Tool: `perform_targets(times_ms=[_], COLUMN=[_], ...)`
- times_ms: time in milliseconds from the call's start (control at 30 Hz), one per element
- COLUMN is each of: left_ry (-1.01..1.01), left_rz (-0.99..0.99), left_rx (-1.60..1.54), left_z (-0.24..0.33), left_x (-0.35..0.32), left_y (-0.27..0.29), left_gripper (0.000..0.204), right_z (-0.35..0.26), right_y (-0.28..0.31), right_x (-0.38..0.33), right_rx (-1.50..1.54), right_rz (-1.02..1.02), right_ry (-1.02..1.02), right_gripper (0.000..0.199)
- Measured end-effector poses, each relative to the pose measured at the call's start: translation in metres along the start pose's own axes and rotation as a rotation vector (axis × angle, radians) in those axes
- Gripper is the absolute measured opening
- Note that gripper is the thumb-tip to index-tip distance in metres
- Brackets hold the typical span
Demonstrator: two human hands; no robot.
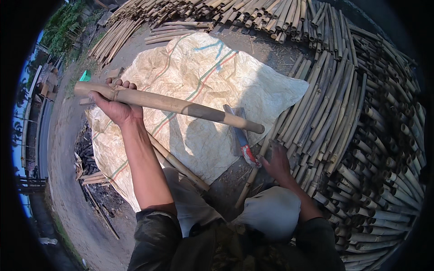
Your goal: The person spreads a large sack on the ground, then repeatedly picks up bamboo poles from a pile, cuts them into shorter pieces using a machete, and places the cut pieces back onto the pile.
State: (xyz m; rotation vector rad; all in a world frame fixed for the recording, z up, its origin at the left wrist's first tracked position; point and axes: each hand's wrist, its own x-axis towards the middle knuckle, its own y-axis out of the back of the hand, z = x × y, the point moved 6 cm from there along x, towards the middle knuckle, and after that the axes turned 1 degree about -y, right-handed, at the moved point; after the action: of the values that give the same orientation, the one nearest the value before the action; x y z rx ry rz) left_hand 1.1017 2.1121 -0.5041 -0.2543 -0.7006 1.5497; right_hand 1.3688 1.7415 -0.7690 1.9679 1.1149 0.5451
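My left hand [115, 106] is wrapped tight around one end of a bamboo pole [167, 105], lifting it level above the woven sack sheet [199, 77]. The pole's far end points past the sheet's right edge. My right hand [276, 163] sits low, just off the sheet's right corner, fingers curled at the handle of a cleaver [239, 135] lying there; I cannot tell whether the grip has closed on it. Stacked bamboo poles [361, 135] lie right of the sheet. More bamboo [226, 13] piles beyond it.
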Motion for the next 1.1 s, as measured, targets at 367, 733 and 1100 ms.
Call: perform_targets(times_ms=[367, 733, 1100], left_ry=[-0.244, -0.202, -0.018], left_rz=[0.260, -0.066, -0.070], left_rx=[0.120, -0.127, -0.237], left_z=[0.038, 0.033, -0.007], left_x=[-0.029, -0.029, -0.056], left_y=[0.060, 0.001, -0.068], left_gripper=[0.078, 0.088, 0.069], right_z=[0.010, 0.037, -0.053], right_y=[-0.101, 0.042, 0.128], right_x=[0.007, -0.044, 0.030], right_rx=[0.011, 0.210, 0.618], right_rz=[-0.413, -0.258, 0.113], right_ry=[-0.288, -0.399, -0.167], right_gripper=[0.059, 0.036, 0.021])
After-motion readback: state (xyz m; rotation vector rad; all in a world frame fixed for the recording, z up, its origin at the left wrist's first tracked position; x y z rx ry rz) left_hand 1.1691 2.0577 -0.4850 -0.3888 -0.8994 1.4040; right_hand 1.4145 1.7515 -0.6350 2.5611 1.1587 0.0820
